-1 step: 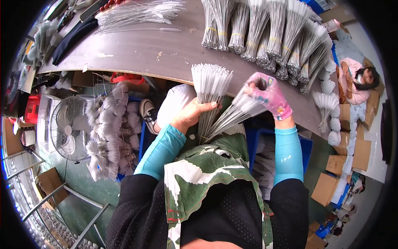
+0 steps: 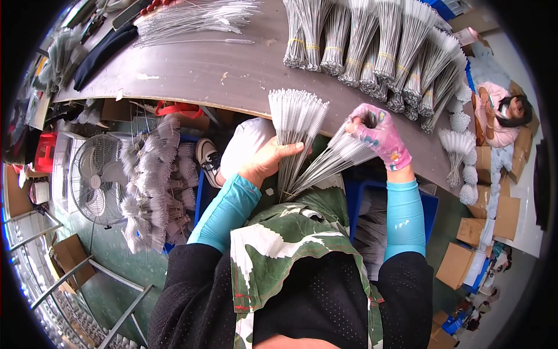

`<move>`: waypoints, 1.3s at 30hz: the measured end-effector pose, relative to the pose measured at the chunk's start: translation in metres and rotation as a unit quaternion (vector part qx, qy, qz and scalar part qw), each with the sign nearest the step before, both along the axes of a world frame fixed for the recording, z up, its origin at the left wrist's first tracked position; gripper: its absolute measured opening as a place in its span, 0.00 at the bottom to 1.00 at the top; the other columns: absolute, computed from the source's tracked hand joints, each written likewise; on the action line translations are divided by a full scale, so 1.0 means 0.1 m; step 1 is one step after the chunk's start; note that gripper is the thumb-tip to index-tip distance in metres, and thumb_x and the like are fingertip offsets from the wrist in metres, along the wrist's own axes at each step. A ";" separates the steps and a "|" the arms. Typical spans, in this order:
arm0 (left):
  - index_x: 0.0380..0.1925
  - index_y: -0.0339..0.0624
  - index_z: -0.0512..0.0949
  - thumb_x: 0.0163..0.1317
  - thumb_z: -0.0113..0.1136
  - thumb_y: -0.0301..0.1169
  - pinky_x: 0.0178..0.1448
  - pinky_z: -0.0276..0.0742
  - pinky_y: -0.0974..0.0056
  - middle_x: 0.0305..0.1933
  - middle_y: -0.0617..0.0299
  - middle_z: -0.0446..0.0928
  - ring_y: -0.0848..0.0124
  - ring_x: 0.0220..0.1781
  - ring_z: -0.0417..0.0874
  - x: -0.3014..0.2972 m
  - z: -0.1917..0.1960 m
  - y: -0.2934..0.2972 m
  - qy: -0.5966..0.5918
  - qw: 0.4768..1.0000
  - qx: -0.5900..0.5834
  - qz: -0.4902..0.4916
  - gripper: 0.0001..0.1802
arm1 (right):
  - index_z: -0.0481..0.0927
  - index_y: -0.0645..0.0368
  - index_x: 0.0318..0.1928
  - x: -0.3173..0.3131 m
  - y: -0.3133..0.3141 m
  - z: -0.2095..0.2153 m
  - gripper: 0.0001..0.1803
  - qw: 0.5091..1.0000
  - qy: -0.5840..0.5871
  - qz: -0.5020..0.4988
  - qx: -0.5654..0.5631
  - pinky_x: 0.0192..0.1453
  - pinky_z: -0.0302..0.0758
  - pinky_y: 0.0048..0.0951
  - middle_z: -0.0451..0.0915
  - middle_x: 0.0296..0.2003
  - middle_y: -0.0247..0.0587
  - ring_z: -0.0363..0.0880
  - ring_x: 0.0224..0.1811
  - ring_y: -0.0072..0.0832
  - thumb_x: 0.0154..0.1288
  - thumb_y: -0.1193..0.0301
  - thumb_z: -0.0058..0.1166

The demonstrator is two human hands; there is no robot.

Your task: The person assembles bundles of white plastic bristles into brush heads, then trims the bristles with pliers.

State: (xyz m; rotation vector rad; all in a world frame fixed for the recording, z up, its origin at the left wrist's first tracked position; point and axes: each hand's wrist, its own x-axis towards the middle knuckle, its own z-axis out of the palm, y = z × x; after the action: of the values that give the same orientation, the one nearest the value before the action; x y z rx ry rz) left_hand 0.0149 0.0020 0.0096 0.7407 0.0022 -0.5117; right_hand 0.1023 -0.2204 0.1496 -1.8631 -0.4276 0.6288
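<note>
Thin wire brushes with white bristles stand in a bundle (image 2: 297, 116) over my lap, bristle ends up. My left hand (image 2: 273, 158) is bare and wrapped round their wire stems, thumb lying across the front. Lower down, near a band, the stems come together. From there a second fan of brushes (image 2: 337, 159) leans off to the right. My right hand (image 2: 381, 132), in a pink flowered glove with the fingertips bare, pinches brushes at the upper end of that fan. Its fingers hide how many it holds.
On the brown table (image 2: 192, 75), several banded brush bundles (image 2: 383, 46) stand at the far right, and loose brushes (image 2: 192, 23) lie at the back left. A fan (image 2: 96, 180) and hanging brush bundles (image 2: 151, 186) are left. Blue bins (image 2: 429, 212) flank my legs. Another person (image 2: 500, 116) sits far right.
My right hand has shifted slightly to the right, and the brushes at its fingers show more clearly. My left hand has kept its place on the bundle.
</note>
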 end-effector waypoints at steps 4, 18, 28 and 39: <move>0.42 0.38 0.76 0.54 0.65 0.38 0.51 0.71 0.66 0.38 0.62 0.78 0.71 0.42 0.77 0.03 0.04 -0.04 -0.023 1.000 -0.004 -0.019 0.20 | 0.77 0.60 0.43 -0.04 0.07 0.03 0.14 0.997 0.008 -0.015 0.069 0.47 0.70 0.20 0.76 0.37 0.28 0.71 0.39 0.14 0.55 0.77 0.60; 0.38 0.39 0.76 0.54 0.65 0.41 0.50 0.70 0.67 0.36 0.65 0.76 0.73 0.41 0.75 0.00 0.09 -0.07 -0.032 0.999 0.013 -0.027 0.19 | 0.78 0.61 0.41 0.01 0.11 0.06 0.12 0.999 0.010 0.030 0.026 0.50 0.70 0.22 0.77 0.37 0.30 0.72 0.42 0.17 0.54 0.76 0.60; 0.50 0.34 0.72 0.51 0.67 0.26 0.54 0.73 0.63 0.46 0.59 0.78 0.69 0.46 0.78 0.02 0.12 -0.19 0.016 0.999 0.041 0.025 0.25 | 0.78 0.64 0.46 0.39 0.43 0.08 0.28 0.991 -0.121 0.049 -0.038 0.50 0.75 0.29 0.81 0.41 0.42 0.80 0.44 0.30 0.61 0.49 0.53; 0.49 0.35 0.72 0.51 0.66 0.30 0.55 0.71 0.64 0.44 0.59 0.76 0.68 0.48 0.76 -0.02 0.04 0.07 0.026 0.999 -0.010 0.016 0.25 | 0.75 0.63 0.51 0.16 0.26 -0.02 0.20 0.993 -0.086 0.052 -0.059 0.54 0.68 0.23 0.77 0.49 0.34 0.72 0.51 0.20 0.59 0.71 0.58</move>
State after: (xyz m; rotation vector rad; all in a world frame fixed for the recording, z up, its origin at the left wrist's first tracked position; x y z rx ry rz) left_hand 0.0134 0.0093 0.0138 0.7059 0.0579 -0.4995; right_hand 0.1180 -0.1946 0.1477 -2.0257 -0.6143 0.5749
